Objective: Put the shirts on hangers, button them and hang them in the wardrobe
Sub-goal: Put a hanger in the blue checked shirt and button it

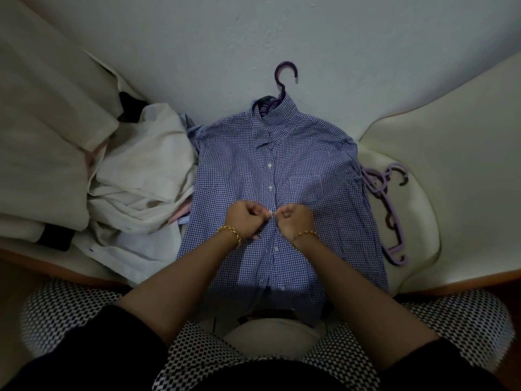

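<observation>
Checked shirt (282, 176) lies flat on the bed (197, 38), long axis running away from the person, collar and purple hanger (283, 80) hook farthest; left hand (245, 220) and right hand (293, 220) pinch the placket mid-front; the button between them is hidden; hem in shadow.

Left grip (244, 221) and right grip (294, 222), both curled, close together.

Upper centre: dark purple plastic hanger (280, 86), only hook and neck visible, shoulders hidden inside the blue-and-white gingham shirt (239, 170). Centre: curled fingers of left hand (246, 218) and right hand (293, 220) pinch the placket, concealing it there. Lower centre: hem lost in shadow. Right: pale lilac plastic hangers (377, 191), overlapping, number unclear, partly under the sleeve.
</observation>
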